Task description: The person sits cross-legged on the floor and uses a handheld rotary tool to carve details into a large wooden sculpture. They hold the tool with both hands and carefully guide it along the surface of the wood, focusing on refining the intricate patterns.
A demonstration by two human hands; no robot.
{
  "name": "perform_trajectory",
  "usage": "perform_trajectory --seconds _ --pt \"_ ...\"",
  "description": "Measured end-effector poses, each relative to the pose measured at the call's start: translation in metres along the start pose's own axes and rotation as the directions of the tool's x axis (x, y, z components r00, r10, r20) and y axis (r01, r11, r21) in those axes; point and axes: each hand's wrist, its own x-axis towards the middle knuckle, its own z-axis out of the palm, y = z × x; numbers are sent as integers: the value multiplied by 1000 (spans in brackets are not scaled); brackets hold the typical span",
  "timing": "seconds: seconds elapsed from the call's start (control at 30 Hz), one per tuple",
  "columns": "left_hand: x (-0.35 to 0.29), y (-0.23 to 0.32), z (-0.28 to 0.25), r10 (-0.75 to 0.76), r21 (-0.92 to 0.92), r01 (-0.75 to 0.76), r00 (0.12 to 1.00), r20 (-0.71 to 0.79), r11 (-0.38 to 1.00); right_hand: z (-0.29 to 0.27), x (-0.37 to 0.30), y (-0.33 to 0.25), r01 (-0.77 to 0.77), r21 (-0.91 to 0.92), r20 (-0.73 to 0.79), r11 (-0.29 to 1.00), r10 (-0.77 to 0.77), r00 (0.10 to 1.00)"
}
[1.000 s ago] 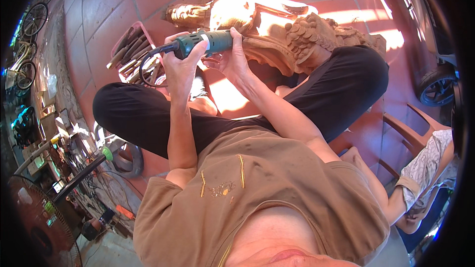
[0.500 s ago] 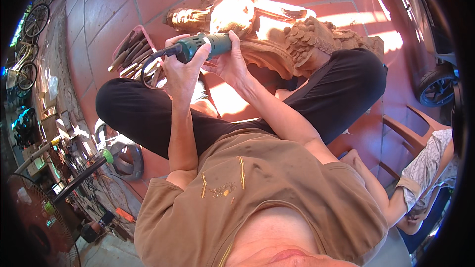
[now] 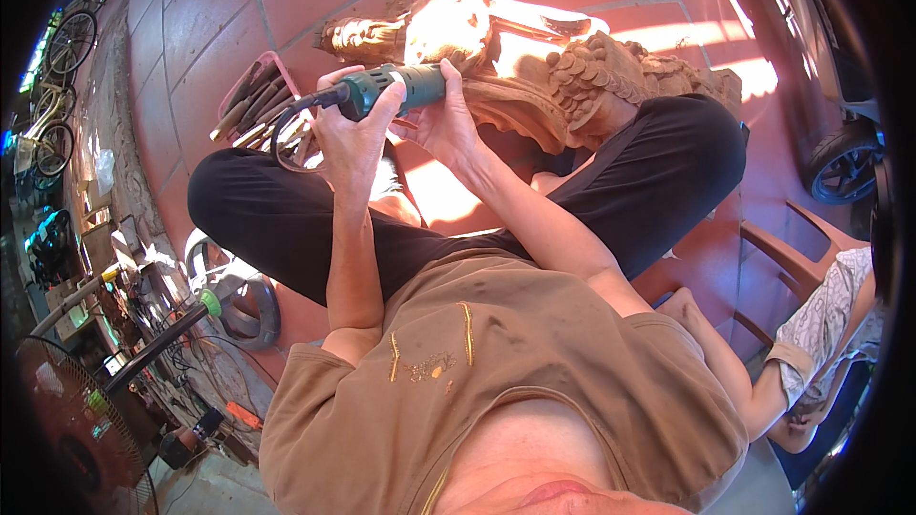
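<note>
A green die grinder [image 3: 412, 86] with a black cord at its left end lies across both my hands, above the gap between my crossed legs. My left hand [image 3: 355, 138] is wrapped round the cord end. My right hand [image 3: 447, 124] grips the other end, its thumb along the top; the grinder's tip is hidden behind it. Just beyond my hands a carved wooden statue [image 3: 592, 86] lies on its side, sunlit in the middle. It stretches from a small carved head at the left to a knobbly base by my right knee.
Left of my hands stands a pink basket [image 3: 272, 62] full of wooden-handled tools. A fan [image 3: 81, 429] and clutter line the left edge, with bicycles [image 3: 72, 38] further off. At right are a motorbike wheel [image 3: 844, 164], a brown chair [image 3: 806, 248] and another person's leg [image 3: 763, 401].
Almost nothing differs. My hands hold the grinder in the same place, and my left knee has shifted very slightly.
</note>
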Motion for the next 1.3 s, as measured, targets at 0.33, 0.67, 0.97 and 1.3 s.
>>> perform_trajectory --seconds 0.33,0.67,0.97,1.3 --pt "1 -2 -2 -3 18 2 1000 24 1000 -4 0 0 9 -11 26 1000 -8 1000" --pt "2 9 -11 68 216 -101 985 157 971 4 -4 -3 8 1 -16 1000 -8 1000" --pt "5 3 -13 31 157 -51 992 126 986 -2 0 0 -1 5 33 1000 1 999" --pt "6 1 -10 60 42 -67 989 139 997 6 -4 -4 9 19 -7 1000 -9 1000"
